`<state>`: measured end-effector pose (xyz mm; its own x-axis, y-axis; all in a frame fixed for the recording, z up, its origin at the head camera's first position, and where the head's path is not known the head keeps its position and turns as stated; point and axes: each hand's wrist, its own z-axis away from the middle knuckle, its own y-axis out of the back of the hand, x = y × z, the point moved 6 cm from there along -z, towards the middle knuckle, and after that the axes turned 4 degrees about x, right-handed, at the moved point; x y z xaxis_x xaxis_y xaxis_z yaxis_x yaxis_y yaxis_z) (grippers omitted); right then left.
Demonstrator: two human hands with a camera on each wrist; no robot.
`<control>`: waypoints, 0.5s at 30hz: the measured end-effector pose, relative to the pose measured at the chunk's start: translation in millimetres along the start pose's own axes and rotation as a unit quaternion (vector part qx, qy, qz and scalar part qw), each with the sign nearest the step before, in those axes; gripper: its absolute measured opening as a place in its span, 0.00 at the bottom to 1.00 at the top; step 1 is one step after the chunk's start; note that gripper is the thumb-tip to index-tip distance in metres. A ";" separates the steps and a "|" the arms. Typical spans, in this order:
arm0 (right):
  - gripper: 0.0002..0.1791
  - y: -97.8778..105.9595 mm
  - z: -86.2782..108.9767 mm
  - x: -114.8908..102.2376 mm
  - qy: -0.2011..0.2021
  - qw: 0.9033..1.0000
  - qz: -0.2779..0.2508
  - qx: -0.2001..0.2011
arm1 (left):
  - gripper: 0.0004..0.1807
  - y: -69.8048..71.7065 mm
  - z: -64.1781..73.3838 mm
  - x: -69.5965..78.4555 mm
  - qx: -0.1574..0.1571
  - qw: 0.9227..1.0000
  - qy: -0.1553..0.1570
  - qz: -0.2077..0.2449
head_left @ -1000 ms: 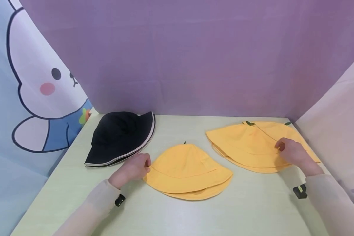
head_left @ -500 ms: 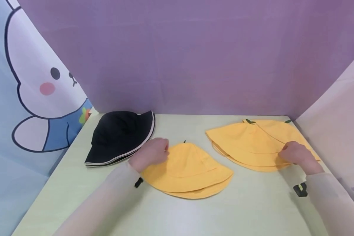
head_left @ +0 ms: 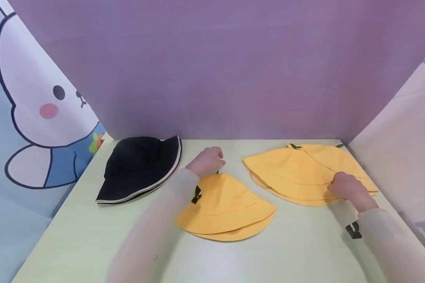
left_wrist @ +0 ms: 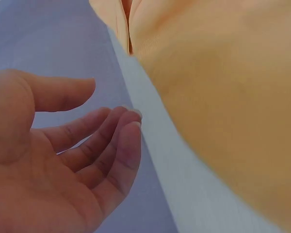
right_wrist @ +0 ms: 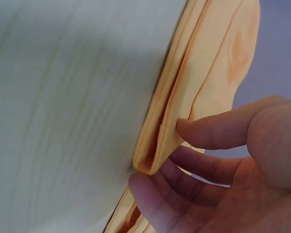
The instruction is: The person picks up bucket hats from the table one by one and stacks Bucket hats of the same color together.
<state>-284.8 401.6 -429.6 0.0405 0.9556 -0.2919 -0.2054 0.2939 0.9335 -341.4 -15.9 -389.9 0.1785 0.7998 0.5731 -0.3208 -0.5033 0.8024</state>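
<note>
My left hand [head_left: 207, 160] hovers over the back of the middle yellow bucket hat [head_left: 230, 208], near its small green leaf tip. In the left wrist view the left fingers [left_wrist: 123, 155] curve loosely, the thumb stands apart, and nothing is held. Two more yellow hats overlap on the right: a front one [head_left: 287, 169] and one behind it [head_left: 331, 157]. At the front hat's right end, my right hand [head_left: 348, 189] pinches the folded brim [right_wrist: 157, 141], thumb on the upper side and fingers around the lower edge. All these hats lie folded flat.
A black bucket hat [head_left: 138, 169] with white brim trim lies at the table's back left. Purple cloth [head_left: 216, 70] hangs along the back edge of the pale table [head_left: 251, 263]. Printed cloth [head_left: 28, 165] borders the left, and pale cloth [head_left: 407, 137] the right.
My left hand has moved from the middle hat's left end, right and away from me, to its top. The right hand stays at the right hat's brim. The head view has shifted slightly.
</note>
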 end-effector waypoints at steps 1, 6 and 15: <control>0.08 0.7 -0.3 -1.3 0.005 1.000 0.004 0.002 | 0.20 -1.8 -4.1 2.6 0.000 1.000 0.002 0.000; 0.05 3.2 -1.6 -7.1 0.011 1.000 0.011 -0.002 | 0.02 -19.2 -28.5 16.9 -0.001 1.000 0.018 -0.003; 0.11 5.4 -1.8 -15.0 -0.015 0.999 0.020 -0.024 | 0.26 -53.0 -42.6 43.1 -0.021 1.000 0.002 0.020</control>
<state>-288.3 388.8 -420.5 0.0597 0.9671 -0.2475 -0.2546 0.2544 0.9330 -356.3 59.2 -414.9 0.1616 0.7809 0.6034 -0.3665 -0.5202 0.7714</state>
